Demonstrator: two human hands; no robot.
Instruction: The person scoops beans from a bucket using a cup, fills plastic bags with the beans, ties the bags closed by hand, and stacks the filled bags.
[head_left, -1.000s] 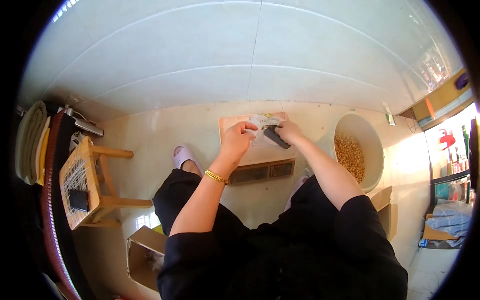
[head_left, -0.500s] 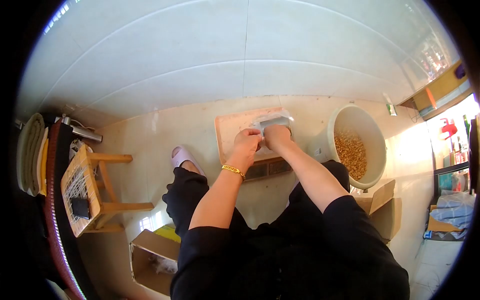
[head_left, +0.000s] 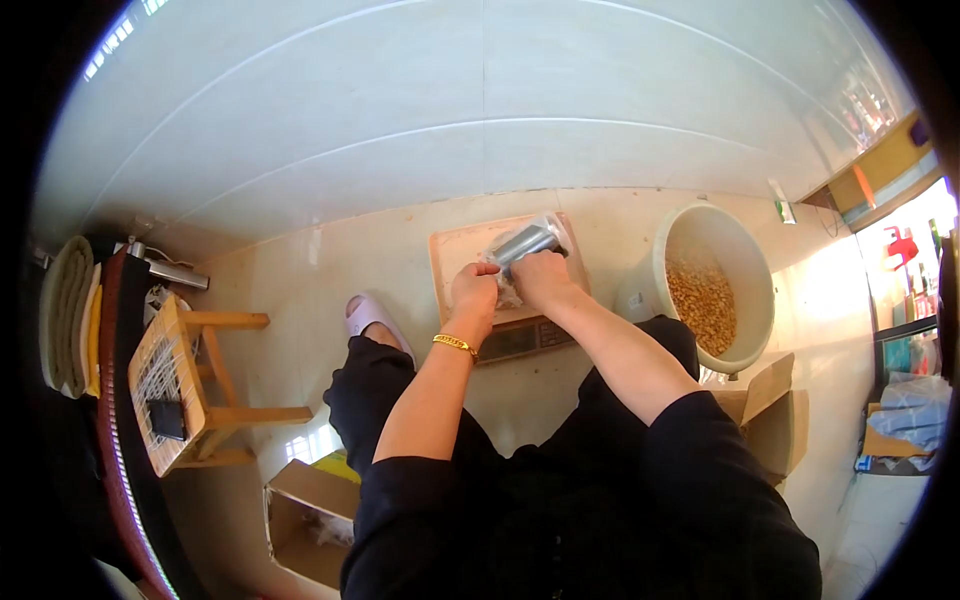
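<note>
My right hand (head_left: 542,279) is closed on a silver, rounded metal scoop (head_left: 524,243), whose handle is hidden in my fist. The scoop slants down to the left, partly inside a clear plastic bag (head_left: 553,226). My left hand (head_left: 475,290) pinches the bag's edge just left of the scoop. Both hands are over a pale orange weighing scale (head_left: 450,255) with a dark front panel. What lies in the bag is too blurred to make out. A pale bucket (head_left: 757,285) of yellow-brown kernels (head_left: 702,305) stands to the right.
On the left is a wooden stool (head_left: 205,425) with a black flat object (head_left: 167,419) on its woven seat. Open cardboard boxes stand at my lower left (head_left: 300,490) and lower right (head_left: 775,430). A tiled wall (head_left: 480,90) rises behind the scale.
The scoop has tilted from nearly level to slanting down leftward inside the bag. My right hand has shifted slightly left, and my left hand has moved a little left and down.
</note>
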